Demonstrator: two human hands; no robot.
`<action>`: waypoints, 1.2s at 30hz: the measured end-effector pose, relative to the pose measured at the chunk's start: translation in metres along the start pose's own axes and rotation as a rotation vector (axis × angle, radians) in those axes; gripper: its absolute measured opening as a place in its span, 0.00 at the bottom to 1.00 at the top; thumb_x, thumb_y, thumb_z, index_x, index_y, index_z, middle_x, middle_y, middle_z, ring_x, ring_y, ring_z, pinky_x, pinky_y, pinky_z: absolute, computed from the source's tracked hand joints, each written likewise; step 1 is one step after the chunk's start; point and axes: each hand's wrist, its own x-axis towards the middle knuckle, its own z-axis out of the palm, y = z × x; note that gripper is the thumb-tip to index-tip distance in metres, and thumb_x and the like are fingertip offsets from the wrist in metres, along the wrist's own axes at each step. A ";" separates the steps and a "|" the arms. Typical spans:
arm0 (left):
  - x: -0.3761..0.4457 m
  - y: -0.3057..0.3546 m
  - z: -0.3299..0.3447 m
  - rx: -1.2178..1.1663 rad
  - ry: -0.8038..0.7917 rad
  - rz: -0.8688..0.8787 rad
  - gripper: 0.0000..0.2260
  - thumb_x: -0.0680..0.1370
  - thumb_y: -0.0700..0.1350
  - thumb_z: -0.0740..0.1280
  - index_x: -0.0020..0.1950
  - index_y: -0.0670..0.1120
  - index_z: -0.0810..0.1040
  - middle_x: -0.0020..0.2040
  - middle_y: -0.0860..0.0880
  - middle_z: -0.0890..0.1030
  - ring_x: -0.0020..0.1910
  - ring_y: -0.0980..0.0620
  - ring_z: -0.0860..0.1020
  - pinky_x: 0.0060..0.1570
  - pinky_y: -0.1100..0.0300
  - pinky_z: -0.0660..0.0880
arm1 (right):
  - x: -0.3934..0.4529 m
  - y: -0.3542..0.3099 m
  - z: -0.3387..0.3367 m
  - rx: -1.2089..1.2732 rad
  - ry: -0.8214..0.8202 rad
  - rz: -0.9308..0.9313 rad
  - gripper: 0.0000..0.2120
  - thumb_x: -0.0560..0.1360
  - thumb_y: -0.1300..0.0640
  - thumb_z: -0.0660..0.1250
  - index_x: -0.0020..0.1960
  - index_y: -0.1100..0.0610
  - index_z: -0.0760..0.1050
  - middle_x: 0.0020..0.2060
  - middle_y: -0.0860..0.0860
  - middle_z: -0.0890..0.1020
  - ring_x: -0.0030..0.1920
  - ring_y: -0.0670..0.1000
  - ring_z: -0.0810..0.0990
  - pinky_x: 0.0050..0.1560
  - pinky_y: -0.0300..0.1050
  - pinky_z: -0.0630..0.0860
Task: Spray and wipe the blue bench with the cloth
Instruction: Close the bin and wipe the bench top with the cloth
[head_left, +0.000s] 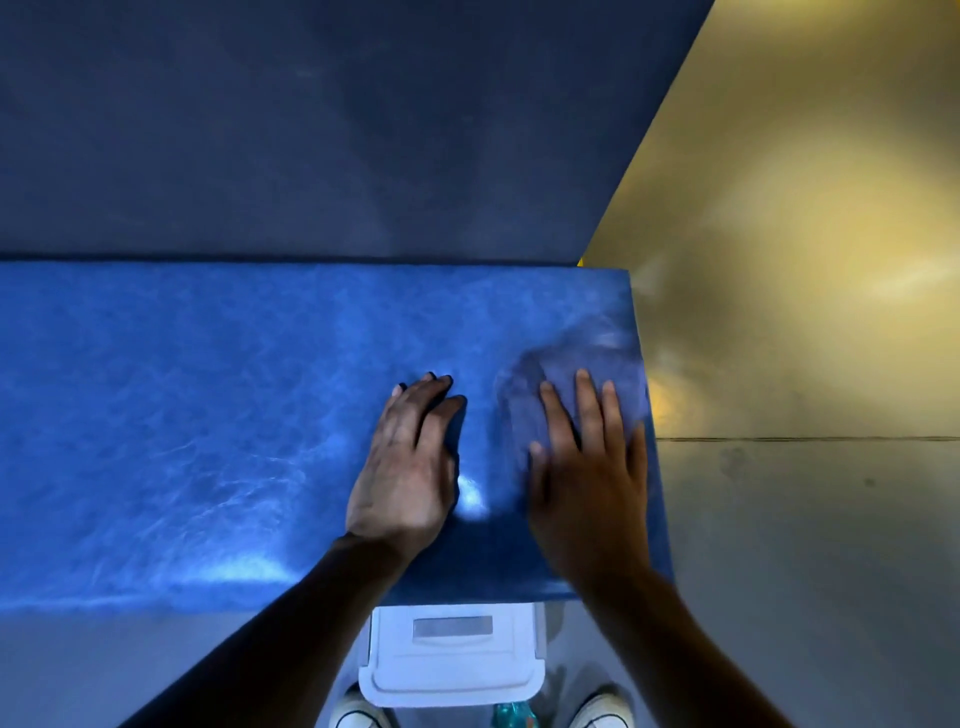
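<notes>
Right hand (589, 467) lies flat with its fingers spread apart, pressing a blue-grey cloth (561, 384) against the counter (182, 415) close to its right end; the cloth looks blurred at its far edge and reaches almost to the corner. Left hand (408, 467) rests palm-down just beside it, fingers straight and held close together, gripping nothing, with bare counter showing between the two hands. Both forearms come up from the bottom of the view and are bare. The counter is a long padded slab covered in glossy blue material with a mottled, leathery grain; light glints off it in pale patches, one bright spot just in front of the left hand and a wider sheen along the near edge to the left. Behind it rises a darker navy wall panel (311, 130), matt and faintly scuffed. To the right the floor (805, 545) is smooth and grey, washed in warm yellow light further back, with a thin dark seam running across it. Below the counter's near edge stands a white plastic bin (452, 660) with a handle slot in its lid, and either side of it the toes of two white shoes (358, 714) show. A small teal object (511, 716) sits by the right shoe, too cut off to identify.
</notes>
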 end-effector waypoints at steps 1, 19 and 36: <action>0.000 0.000 0.001 0.004 0.007 0.003 0.21 0.77 0.39 0.60 0.70 0.41 0.76 0.74 0.42 0.71 0.77 0.42 0.68 0.80 0.44 0.57 | -0.017 0.001 0.001 0.008 -0.005 0.013 0.29 0.81 0.44 0.50 0.81 0.48 0.59 0.82 0.54 0.57 0.82 0.56 0.51 0.77 0.65 0.56; 0.005 0.056 0.019 0.143 0.035 -0.041 0.24 0.76 0.44 0.59 0.72 0.43 0.75 0.78 0.43 0.69 0.80 0.44 0.63 0.79 0.41 0.57 | -0.065 0.029 0.018 0.014 0.119 0.075 0.31 0.79 0.44 0.56 0.79 0.53 0.65 0.81 0.58 0.59 0.81 0.61 0.56 0.72 0.65 0.66; 0.002 0.055 0.023 0.197 0.070 -0.045 0.25 0.75 0.45 0.59 0.73 0.45 0.74 0.78 0.44 0.69 0.80 0.44 0.64 0.78 0.41 0.60 | 0.159 0.054 -0.009 0.395 0.062 0.005 0.39 0.71 0.40 0.54 0.78 0.59 0.66 0.78 0.64 0.62 0.79 0.65 0.58 0.79 0.58 0.54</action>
